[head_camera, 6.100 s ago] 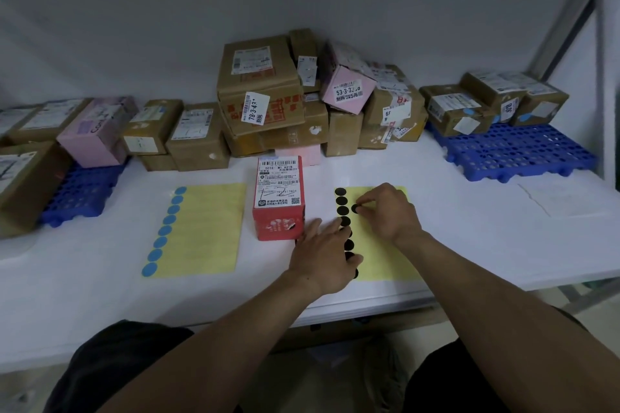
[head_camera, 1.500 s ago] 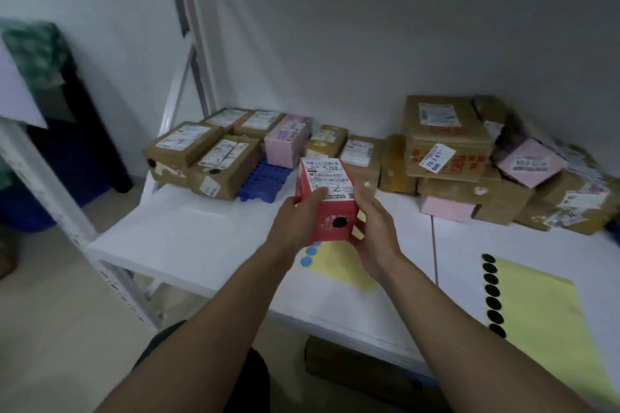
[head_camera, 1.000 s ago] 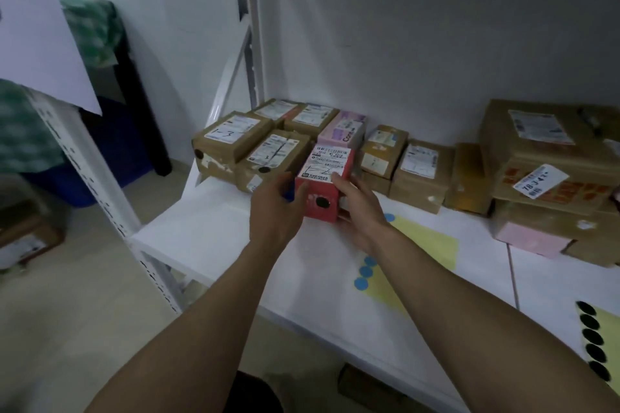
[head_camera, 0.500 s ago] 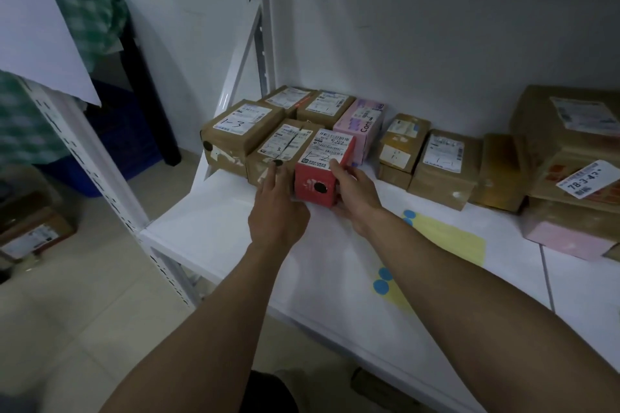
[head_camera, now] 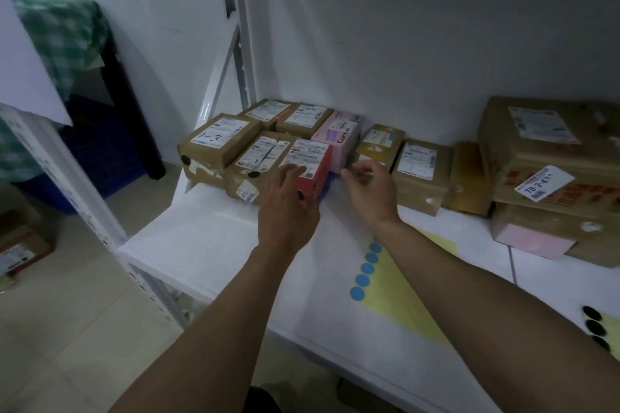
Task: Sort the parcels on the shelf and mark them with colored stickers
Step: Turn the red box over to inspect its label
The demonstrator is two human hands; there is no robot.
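Head view: both bare forearms reach forward and to the left over the white shelf. The left hand is palm down, its fingers released and laid straight on the label side of the red parcel, covering part of its near end. The right hand hovers just right of that parcel, not touching it, its fingers loosely curled and grasping nothing; it is blurred.

The shelf stands against a pale wall, with a perforated upright post at its left end and a tiled floor below. A yellow sheet carries a row of blue stickers; black stickers show at the right edge.

The red parcel lies label up between a brown parcel and a pink parcel, touching both. Its long axis runs away from the person toward the wall.
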